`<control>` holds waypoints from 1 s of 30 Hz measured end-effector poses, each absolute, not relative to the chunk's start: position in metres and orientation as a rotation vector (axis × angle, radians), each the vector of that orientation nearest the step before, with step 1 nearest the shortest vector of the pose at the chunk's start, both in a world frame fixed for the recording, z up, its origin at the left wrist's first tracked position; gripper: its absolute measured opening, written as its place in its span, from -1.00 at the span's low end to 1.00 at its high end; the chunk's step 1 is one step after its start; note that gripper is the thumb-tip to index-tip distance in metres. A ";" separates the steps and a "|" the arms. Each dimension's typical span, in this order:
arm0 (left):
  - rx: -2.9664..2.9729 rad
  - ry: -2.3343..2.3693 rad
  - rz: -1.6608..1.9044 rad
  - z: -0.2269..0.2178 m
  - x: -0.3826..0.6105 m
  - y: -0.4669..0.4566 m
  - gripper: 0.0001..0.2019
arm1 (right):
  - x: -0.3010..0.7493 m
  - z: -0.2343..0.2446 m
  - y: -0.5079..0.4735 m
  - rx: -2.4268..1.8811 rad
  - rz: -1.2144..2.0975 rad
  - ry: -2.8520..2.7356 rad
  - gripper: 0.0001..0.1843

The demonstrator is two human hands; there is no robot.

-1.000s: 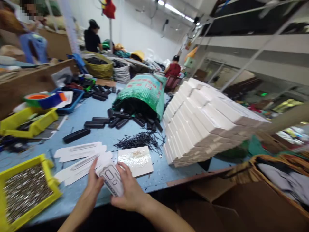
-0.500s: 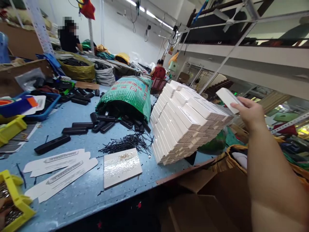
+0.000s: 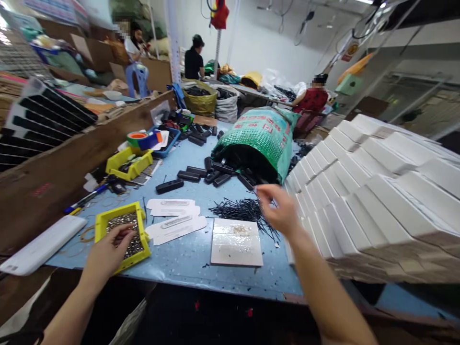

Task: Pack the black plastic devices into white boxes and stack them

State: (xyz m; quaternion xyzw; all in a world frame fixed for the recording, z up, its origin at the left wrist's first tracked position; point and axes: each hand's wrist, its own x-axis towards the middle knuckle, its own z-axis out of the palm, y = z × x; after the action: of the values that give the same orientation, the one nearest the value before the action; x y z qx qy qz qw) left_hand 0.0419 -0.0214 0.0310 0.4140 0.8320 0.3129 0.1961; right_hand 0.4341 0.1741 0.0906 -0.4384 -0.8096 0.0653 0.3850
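My left hand (image 3: 109,247) reaches into a yellow bin (image 3: 101,227) of small shiny metal parts (image 3: 135,245). Its fingers are curled together at the parts, and what they pinch is hidden. My right hand (image 3: 279,210), a little blurred, hovers over a heap of thin black strips (image 3: 235,210). Its thumb and forefinger come together in a pinch; anything between them is too small to name. Just below lies a white board (image 3: 235,251) with tiny bits on a glossy top. Flat printed white cartons (image 3: 176,227) lie between the hands.
A tall stack of white boxes (image 3: 345,211) fills the right side. Black oblong devices (image 3: 169,186) spill from a green woven sack (image 3: 260,139). Farther left are another yellow bin (image 3: 124,171), tape rolls (image 3: 138,136) and a long white box (image 3: 43,244). Several people sit beyond the table.
The view has swung left. My right hand has let go of the white box it held over the stack and come down to the black strips. My left hand shows more fully, at the yellow bin.
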 end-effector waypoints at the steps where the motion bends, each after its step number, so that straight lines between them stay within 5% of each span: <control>1: 1.090 2.264 0.982 0.032 0.048 -0.026 -0.58 | 0.405 0.071 0.191 -1.170 0.226 -2.184 -0.62; 5: 0.816 1.829 1.259 0.023 0.085 -0.052 -0.54 | 0.324 0.018 0.258 -1.482 0.341 -2.390 -0.34; 14: 0.469 1.401 1.339 -0.009 0.161 -0.040 -0.67 | 0.349 -0.014 0.273 -1.581 0.472 -2.332 -0.57; 17: 0.376 1.275 1.427 -0.004 0.174 -0.004 -0.65 | 0.372 -0.007 0.236 -1.524 0.602 -2.063 -0.52; 23: 0.356 1.047 1.403 0.006 0.207 0.021 -0.72 | 0.370 0.024 0.115 -0.879 1.414 -1.045 -0.68; 30: 0.621 1.177 1.430 0.005 0.226 0.011 -0.75 | 0.338 0.048 0.072 -0.646 1.396 -0.479 -0.72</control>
State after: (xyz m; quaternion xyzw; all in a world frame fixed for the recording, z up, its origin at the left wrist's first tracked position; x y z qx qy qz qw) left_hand 0.2259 0.0105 0.0049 0.2635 0.4992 0.6067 0.5597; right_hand 0.3375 0.0718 0.0480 -0.2893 -0.2144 0.6249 0.6927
